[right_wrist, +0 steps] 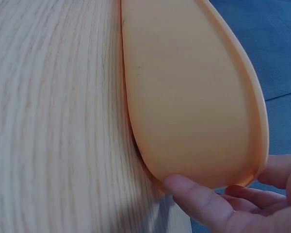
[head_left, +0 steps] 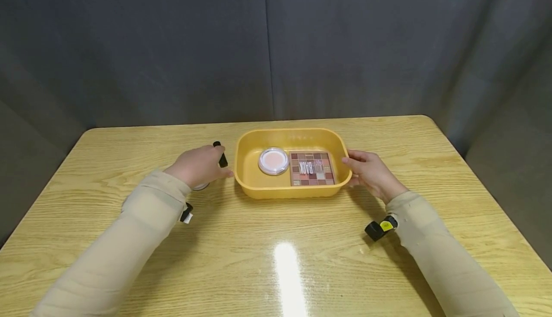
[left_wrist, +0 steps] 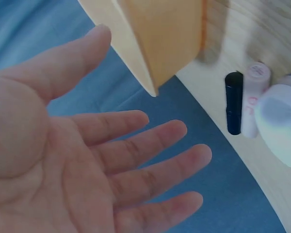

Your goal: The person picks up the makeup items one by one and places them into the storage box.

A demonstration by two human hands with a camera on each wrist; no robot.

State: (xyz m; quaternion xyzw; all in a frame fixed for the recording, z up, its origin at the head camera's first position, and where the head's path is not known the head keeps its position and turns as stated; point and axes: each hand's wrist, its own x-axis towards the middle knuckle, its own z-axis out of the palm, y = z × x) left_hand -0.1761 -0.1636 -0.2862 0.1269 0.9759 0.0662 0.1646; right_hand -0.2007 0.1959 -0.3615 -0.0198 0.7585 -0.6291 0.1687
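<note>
A yellow plastic bin (head_left: 293, 193) sits on the table; in it lie a round compact (head_left: 273, 160) with a clear rim and an eyeshadow palette (head_left: 311, 169) with coloured squares. My right hand (head_left: 372, 172) grips the bin's right end, thumb over the rim and fingers against the outer wall. Left of the bin, my left hand (head_left: 198, 164) has its fingers spread and nothing in the palm. Close by it stand a black tube (left_wrist: 234, 103), a pale pink tube (left_wrist: 256, 97) and a white rounded item (left_wrist: 283, 124); the hand hides most of these in the head view.
The wooden table (head_left: 276, 230) carries a bright light reflection in front of the bin. A dark grey curtain (head_left: 172, 48) hangs behind the table's back edge and at its sides. Each wrist wears a small black camera; the right camera (head_left: 379, 228) has a yellow mark.
</note>
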